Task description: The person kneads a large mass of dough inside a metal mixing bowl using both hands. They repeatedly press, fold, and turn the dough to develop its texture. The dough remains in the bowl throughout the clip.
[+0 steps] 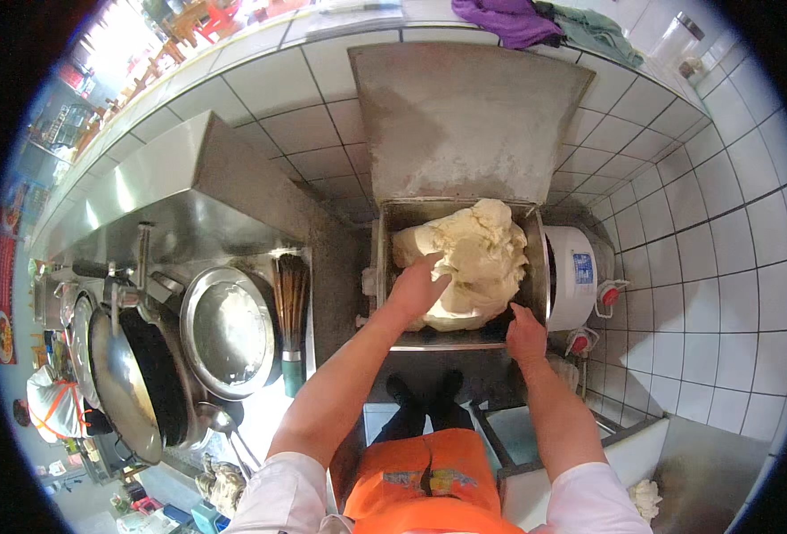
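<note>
A large mass of pale dough (470, 267) fills most of a rectangular metal mixer trough (534, 233). My left hand (420, 290) lies on the dough's left side, its fingers apart and its tips against the surface. At the trough's near right corner is my right hand (527, 334), partly curled, with a finger reaching up by the dough's lower edge. Whether it grips the rim or the dough I cannot tell. Behind the trough, the flat metal lid (463, 120) leans upright against the tiled wall.
A white cylindrical housing (570, 277) and red-handled valves (609, 296) are on the right. On the left counter are a metal basin (228, 334), a bundled brush (291, 314), a wok (123, 380) and a ladle (216, 419). A purple cloth (510, 20) hangs over the ledge. Farther left stands another person (56, 404).
</note>
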A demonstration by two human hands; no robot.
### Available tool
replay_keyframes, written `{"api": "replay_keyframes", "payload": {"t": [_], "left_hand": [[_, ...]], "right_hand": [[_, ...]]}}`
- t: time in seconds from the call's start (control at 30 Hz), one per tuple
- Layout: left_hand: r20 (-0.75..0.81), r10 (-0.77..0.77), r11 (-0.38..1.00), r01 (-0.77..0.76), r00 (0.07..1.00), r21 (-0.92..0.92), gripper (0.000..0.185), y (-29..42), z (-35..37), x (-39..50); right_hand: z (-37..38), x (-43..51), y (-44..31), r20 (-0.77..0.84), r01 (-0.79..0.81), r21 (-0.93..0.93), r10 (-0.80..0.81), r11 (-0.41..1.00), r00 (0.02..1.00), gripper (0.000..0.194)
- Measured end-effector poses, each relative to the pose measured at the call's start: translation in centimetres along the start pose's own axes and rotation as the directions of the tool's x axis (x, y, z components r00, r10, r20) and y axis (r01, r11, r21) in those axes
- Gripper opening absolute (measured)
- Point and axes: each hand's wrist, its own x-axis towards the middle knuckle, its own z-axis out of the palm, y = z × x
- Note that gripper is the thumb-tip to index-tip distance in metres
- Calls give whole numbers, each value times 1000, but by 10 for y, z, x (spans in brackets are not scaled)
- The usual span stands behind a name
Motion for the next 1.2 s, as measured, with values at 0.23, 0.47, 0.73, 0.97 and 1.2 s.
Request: {"api": "replay_keyframes", "payload": {"t": [0.23,0.47,0.73,0.97,1.2], "left_hand": [[37,-100,975,90,994,203,79,-66,30,33],[17,-36,979,32,999,201,82,-83,40,36],[-55,93,986,-84,994,147,77,-63,65,-9],[-73,108,873,-59,991,484,84,-6,108,-14],[-43,216,777,-145,975,613,91,48,147,-6]], "right_hand": [[-3,6,1,131,-28,-30,31,999,991,44],[2,2,5,-23,99,-64,-101,993,995,39],[-2,5,0,-38,78,31,-77,996,996,36],[5,7,3,-77,108,-27,-110,994,991,35],[2,6,0,-77,120,-6,-120,993,990,29]]}}
